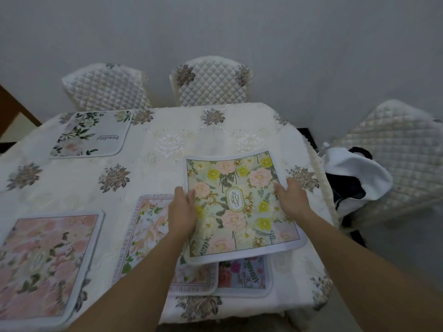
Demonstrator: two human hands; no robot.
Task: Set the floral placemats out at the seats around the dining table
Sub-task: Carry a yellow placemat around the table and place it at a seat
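Green-yellow placemat up off pile at near right of table, both hands on it: left hand pinching left edge, right hand closed on right edge. Likely keeps it flat for carrying to far seat. Mats: 5 visible. Quilted chairs: 3.

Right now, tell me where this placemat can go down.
Free: the far right tablecloth before the middle chair, right of the Beautiful mat. Crowded: the near edge, where the held mat overlaps two mats beside the pink mat.
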